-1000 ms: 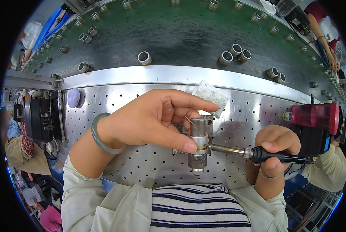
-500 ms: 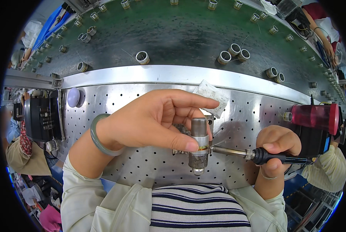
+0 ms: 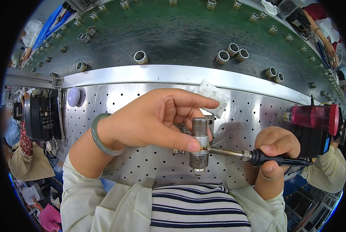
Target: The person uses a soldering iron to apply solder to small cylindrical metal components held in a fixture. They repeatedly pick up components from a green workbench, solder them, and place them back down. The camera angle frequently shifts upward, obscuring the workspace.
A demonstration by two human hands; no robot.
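Observation:
A metal cylinder [image 3: 200,127] with a rounded shiny lower end stands over the perforated metal worktop, fitted to a bracket that my left hand mostly hides. Around its middle sits a silvery ring [image 3: 200,141] with a yellowish band. My left hand [image 3: 149,121] is closed on this ring, thumb pressed on its near side and other fingers behind; the index finger stretches out above. In my right hand [image 3: 279,143] is a soldering iron [image 3: 254,157] with a black handle, held level. Its tip meets the right side of the ring beside my thumb. A thin wire shows there.
Beyond the worktop's metal rail [image 3: 161,73] runs a green conveyor belt [image 3: 173,34] carrying several metal rings with thin wires. A pale purple knob [image 3: 73,96] stands at left, a crumpled sheet [image 3: 212,96] behind the cylinder, a pink container [image 3: 316,118] at right. Other people work on both sides.
The soldering iron and my right hand have shifted slightly left, bringing the tip closer in at the ring. Nearby rings on the belt have drifted a little left. My left hand stays nearly still.

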